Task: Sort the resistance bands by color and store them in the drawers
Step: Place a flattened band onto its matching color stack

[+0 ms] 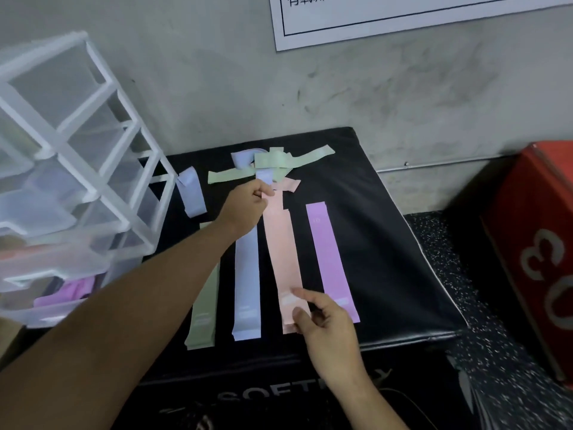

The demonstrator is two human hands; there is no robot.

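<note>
Laying out the peach band (pixel 283 252) to the right of the drawer unit (pixel 77 169): the left hand (pixel 245 209) pinched its far end, the right hand (pixel 322 324) its near end. Next move, as judged: lifting it, folded, into a drawer.

1. White poster (pixel 403 23) on the wall, 12 o'clock: black Chinese characters cut off by the top edge; "有氧" legible, the rest not.
2. Black padded box (pixel 263 395), front face, 6 o'clock: pale capitals "SOFT"; the following letters are covered.
3. Red box (pixel 533 243), 3 o'clock: large white figures, apparently "30", lying sideways.
4. Purple band (pixel 331 262), centre: faint "10" near its far end; other print illegible.
</note>
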